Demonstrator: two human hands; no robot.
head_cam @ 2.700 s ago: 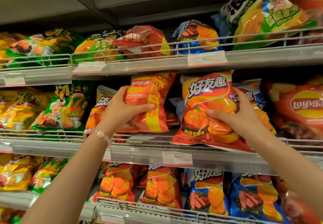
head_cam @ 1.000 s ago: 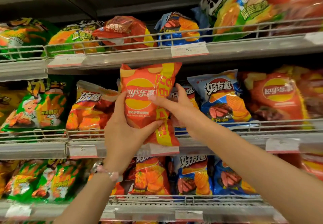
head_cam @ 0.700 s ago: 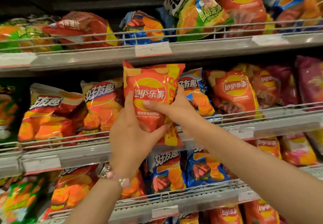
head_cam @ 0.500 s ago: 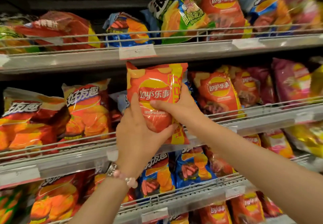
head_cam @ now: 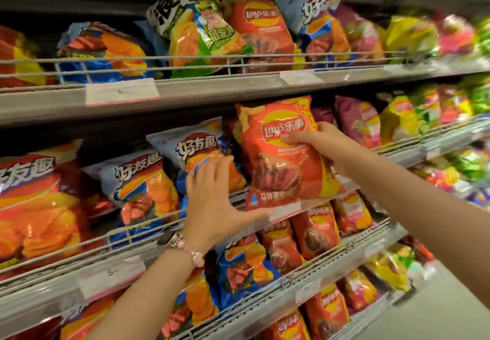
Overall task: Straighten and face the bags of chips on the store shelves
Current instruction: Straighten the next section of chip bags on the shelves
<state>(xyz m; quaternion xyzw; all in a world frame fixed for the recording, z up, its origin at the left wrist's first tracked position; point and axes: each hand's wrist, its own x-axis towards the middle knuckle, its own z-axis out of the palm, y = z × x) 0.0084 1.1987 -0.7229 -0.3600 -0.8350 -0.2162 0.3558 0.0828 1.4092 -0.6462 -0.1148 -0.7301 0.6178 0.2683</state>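
The red bag [head_cam: 281, 154] stands upright, label forward, long axis vertical, its bottom edge at the front rail of the middle shelf [head_cam: 344, 249]. The right hand [head_cam: 323, 149] is curled round its right side, thumb across the logo. The left hand [head_cam: 214, 196], fingers spread, lies beside its lower left edge, against the blue bag [head_cam: 201, 154].
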